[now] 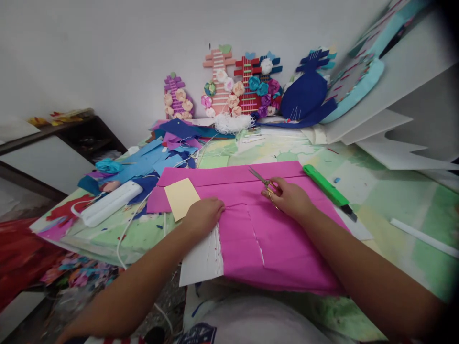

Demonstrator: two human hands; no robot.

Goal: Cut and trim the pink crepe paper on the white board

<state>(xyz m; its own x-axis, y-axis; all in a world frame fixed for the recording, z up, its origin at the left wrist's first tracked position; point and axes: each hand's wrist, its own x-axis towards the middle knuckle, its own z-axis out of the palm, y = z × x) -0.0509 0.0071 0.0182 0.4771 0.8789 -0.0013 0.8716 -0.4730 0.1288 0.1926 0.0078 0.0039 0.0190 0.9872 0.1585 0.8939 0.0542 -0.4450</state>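
A large pink sheet (294,248), felt or paper, lies over white board (201,267) in front of me. A long slit in it shows white near the middle. At the sheet's left edge is my left hand (206,212), its fingers closed on the pink material where a narrow fold or strip runs right from the fingertips. My right hand (290,196) grips gold-handled scissors (267,184) above the sheet, blades pointing up and left. A pale yellow card (181,197) lies beside my left hand. Right of the sheet lies a green box cutter (326,186).
A white power strip (111,203) with its cord and blue scraps (147,157) lie left. Flower-decorated guitar shapes (247,86) and a dark blue one (304,95) lean against the wall. White boards (394,129) stand right; a white stick (423,236) lies nearer.
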